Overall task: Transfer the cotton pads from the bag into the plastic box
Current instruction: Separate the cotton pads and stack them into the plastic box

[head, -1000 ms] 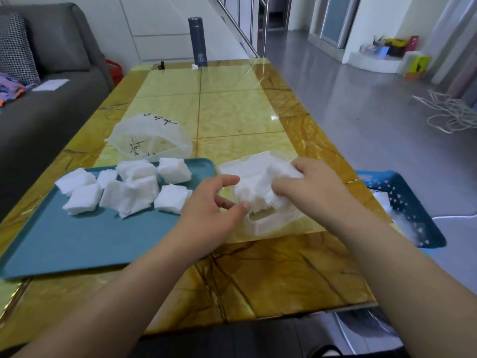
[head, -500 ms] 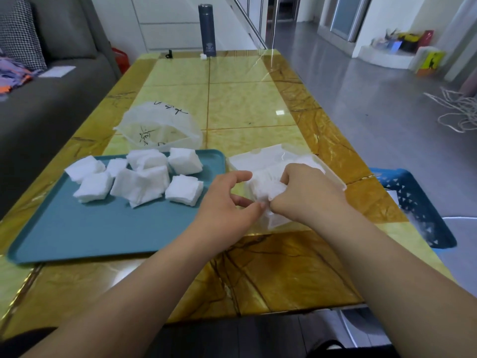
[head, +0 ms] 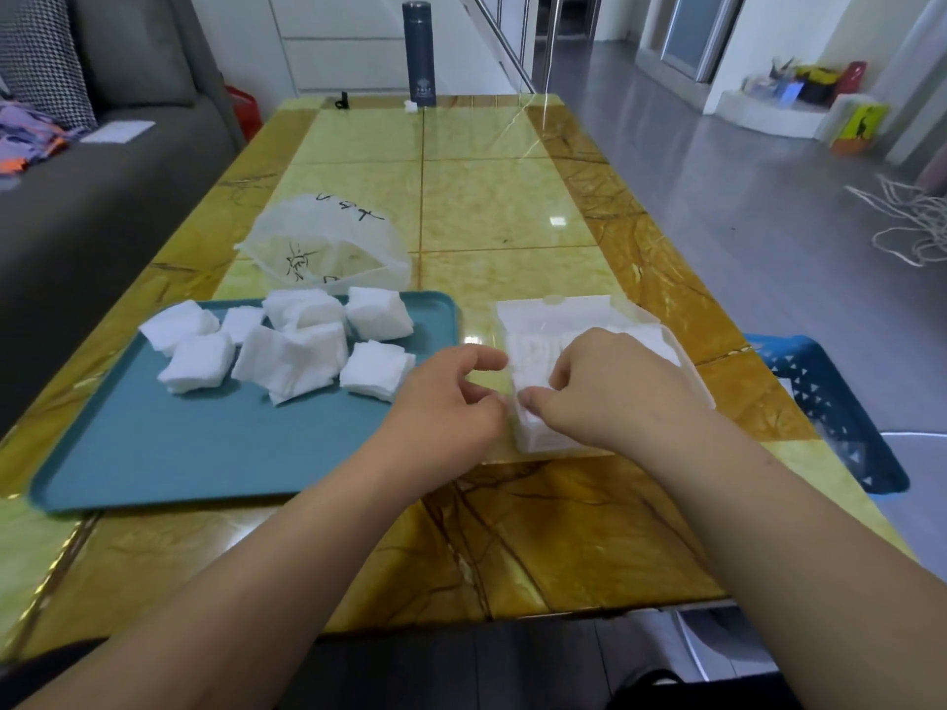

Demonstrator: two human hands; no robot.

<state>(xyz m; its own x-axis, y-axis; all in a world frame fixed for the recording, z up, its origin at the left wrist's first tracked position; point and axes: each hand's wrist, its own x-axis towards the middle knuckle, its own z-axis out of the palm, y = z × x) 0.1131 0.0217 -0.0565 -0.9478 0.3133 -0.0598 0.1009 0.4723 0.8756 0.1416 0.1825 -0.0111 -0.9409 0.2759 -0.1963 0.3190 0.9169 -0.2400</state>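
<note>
Pressing a stack of cotton pads [head: 533, 397] into the plastic box [head: 635, 320], the right hand [head: 604, 392] pinches it, likely seating it squarely. Beside those fingertips, the left hand [head: 451, 402] curls loosely, holding nothing, apparently steadying.

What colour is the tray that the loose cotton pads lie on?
Teal blue; the tray shows clearly in the head view.

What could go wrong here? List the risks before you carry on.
1. The clear plastic box is light; the right hand pressing pads into it could likely tip or slide it.
2. The box looks nearly full, so more cotton pads from the blue tray may spill.
3. The left hand might drag pads out.
</note>
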